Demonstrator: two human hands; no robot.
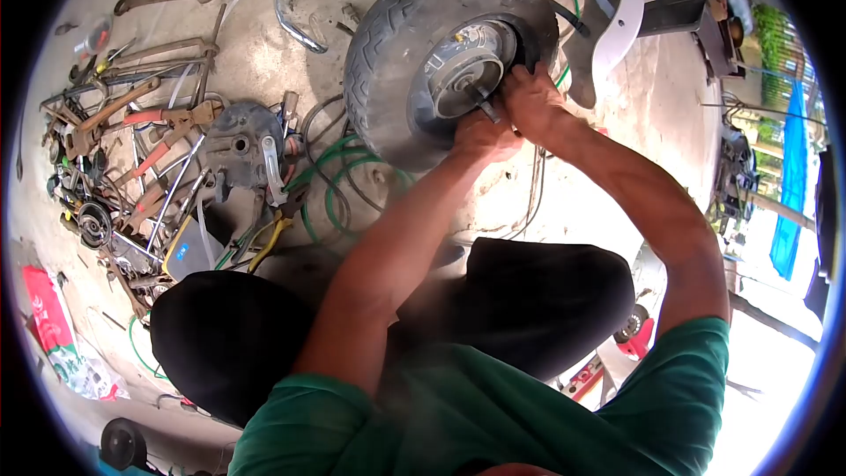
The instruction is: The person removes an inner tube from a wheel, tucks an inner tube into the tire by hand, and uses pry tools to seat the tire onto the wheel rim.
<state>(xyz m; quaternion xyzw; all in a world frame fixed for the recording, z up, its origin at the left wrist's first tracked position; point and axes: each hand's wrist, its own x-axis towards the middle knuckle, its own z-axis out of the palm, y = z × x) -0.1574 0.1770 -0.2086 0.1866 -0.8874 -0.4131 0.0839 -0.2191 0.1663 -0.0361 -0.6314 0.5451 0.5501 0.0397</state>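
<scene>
A scooter-type wheel with a black knobbly tyre (377, 79) stands in front of me, its open hub drum (448, 88) facing my way. From the drum's middle an axle (484, 104) sticks out. My left hand (487, 136) is at the lower side of the hub, fingers curled by the axle's end. Close against it, my right hand (534, 106) reaches in at the right side of the rim with bent fingers. Both hands look closed, but what lies between the fingers is hidden.
A round brake plate (240, 145) lies left of the wheel, beside a heap of tools with pliers (270, 242) and a wrench (166, 2). Green hose (339, 198) coils under the tyre. A bent metal bar (282, 13) and a white body panel (621, 22) flank the wheel.
</scene>
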